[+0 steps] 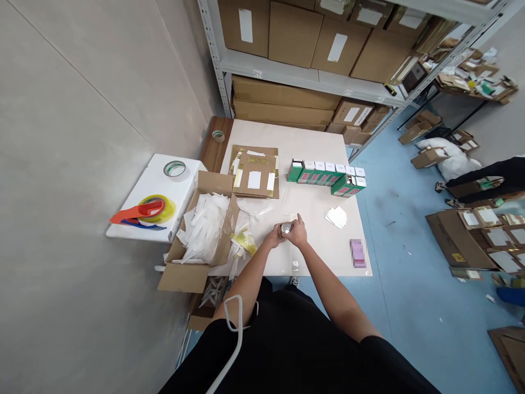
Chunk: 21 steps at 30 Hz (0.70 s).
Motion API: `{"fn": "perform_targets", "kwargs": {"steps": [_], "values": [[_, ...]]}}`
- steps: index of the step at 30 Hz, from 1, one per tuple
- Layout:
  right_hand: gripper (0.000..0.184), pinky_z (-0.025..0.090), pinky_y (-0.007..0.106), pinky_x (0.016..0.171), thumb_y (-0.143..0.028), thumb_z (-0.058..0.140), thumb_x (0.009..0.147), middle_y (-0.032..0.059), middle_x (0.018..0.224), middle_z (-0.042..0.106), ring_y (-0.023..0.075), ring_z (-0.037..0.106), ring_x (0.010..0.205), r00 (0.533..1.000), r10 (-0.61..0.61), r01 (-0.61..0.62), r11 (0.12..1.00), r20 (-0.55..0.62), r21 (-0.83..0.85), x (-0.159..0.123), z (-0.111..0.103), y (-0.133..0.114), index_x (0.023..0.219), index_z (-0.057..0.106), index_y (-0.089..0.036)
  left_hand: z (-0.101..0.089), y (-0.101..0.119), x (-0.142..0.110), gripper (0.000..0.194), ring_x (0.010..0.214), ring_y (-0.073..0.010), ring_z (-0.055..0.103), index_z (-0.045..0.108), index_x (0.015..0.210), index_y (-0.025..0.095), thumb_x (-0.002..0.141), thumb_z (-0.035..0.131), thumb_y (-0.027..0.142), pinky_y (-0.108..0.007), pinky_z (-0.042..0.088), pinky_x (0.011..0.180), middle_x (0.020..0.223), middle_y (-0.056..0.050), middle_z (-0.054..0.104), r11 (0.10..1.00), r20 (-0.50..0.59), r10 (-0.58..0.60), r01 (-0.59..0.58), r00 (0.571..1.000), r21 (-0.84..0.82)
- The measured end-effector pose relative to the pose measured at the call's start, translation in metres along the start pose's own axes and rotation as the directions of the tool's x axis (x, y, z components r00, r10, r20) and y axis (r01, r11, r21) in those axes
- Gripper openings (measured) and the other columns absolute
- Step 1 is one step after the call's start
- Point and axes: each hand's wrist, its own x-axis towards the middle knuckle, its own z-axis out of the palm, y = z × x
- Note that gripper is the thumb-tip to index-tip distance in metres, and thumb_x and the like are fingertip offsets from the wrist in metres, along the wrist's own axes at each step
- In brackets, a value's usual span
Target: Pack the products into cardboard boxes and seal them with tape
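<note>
Over the middle of the pale-topped table, my left hand [271,237] grips a small brown container [286,227] from its left side. A round, silvery-white face shows at the top of it; its exact kind is too small to make out. My right hand [297,233] closes on the same container from the right, with one finger pointing up and away. Green and white boxes [322,173] stand in a row at the back right, the leftmost with its top open. White cards [337,216] lie to the right of my hands.
Flattened cardboard [255,174] lies at the back left. An open carton [192,276] of white paper strips stands left of the table, beside a white surface [135,189] with a tape dispenser [141,210]. A shelf rack [283,68] with cartons rises behind. Another person [492,172] is far right.
</note>
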Motion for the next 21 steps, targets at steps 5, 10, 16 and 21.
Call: {"fn": "perform_targets", "kwargs": {"steps": [5, 10, 16, 21], "values": [[0.053, 0.056, 0.040, 0.085, -0.036, 0.076, 0.058, 0.0117, 0.131, 0.066, 0.0229, 0.067, 0.092, 0.994, -0.097, 0.107, 0.951, -0.049, 0.290, -0.003, -0.046, -0.020, 0.105, 0.059, -0.023, -0.002, -0.001, 0.001, 0.094, 0.122, -0.0343, 0.065, 0.035, 0.154, 0.023, 0.074, 0.085, 0.032, -0.046, 0.051, 0.104, 0.138, -0.012, 0.066, 0.997, -0.005, 0.036, -0.036, 0.999, 0.072], [0.046, 0.055, 0.038, 0.086, -0.039, 0.076, 0.065, 0.0035, 0.100, 0.072, 0.0220, 0.066, 0.089, 0.958, -0.245, 0.285, 0.876, -0.150, 0.388, -0.001, -0.119, -0.053, 0.107, 0.067, -0.022, -0.001, 0.000, 0.002, 0.105, 0.127, -0.0389, 0.062, 0.032, 0.157, 0.020, 0.071, 0.090, 0.038, -0.049, 0.048, 0.106, 0.143, -0.018, 0.062, 0.996, -0.012, -0.007, 0.008, 1.000, 0.093], [0.056, 0.049, 0.047, 0.107, -0.043, 0.082, 0.069, 0.0091, 0.126, 0.071, 0.0295, 0.063, 0.119, 0.876, -0.408, 0.482, 0.743, -0.257, 0.464, -0.001, -0.192, -0.085, 0.122, 0.073, -0.024, -0.005, 0.013, -0.005, 0.120, 0.135, -0.0376, 0.057, 0.029, 0.159, 0.019, 0.061, 0.095, 0.039, -0.050, 0.043, 0.112, 0.146, -0.020, 0.059, 0.993, -0.071, -0.065, 0.071, 0.995, 0.095], [0.070, 0.050, 0.048, 0.108, -0.046, 0.086, 0.068, 0.0075, 0.120, 0.073, 0.0288, 0.065, 0.118, 0.869, -0.404, 0.495, 0.686, -0.287, 0.533, -0.010, -0.222, -0.101, 0.133, 0.068, -0.025, -0.021, 0.035, -0.027, 0.150, 0.149, -0.0464, 0.038, 0.015, 0.166, 0.020, 0.042, 0.101, 0.026, -0.054, 0.036, 0.117, 0.165, -0.025, 0.035, 0.979, -0.222, -0.123, 0.155, 0.967, 0.132]]}}
